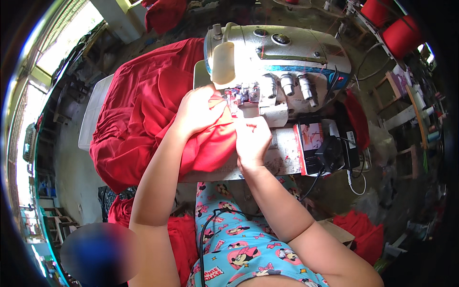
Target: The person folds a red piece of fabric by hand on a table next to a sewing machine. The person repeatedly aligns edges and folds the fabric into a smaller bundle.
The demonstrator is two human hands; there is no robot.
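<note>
A grey-white overlock sewing machine [306,52] stands in front of me, its needle area [244,93] brightly lit. Red fabric [158,95] is heaped on the machine table to the left, and one edge of it runs up to the needle area. My left hand [202,109] presses on this fabric just left of the presser foot, its fingertips partly lost in glare. My right hand [253,138] is closed at the fabric's edge, right in front of the needle area, with the fingers bent; the cloth between them is partly hidden.
Right of my hand, a dark box [313,143] and a black power adapter [331,154] with cables lie on the table. Red thread cones [401,36] stand at the far right. More red cloth [358,232] lies below on the right. A pale lamp head [223,62] hangs over the needle area.
</note>
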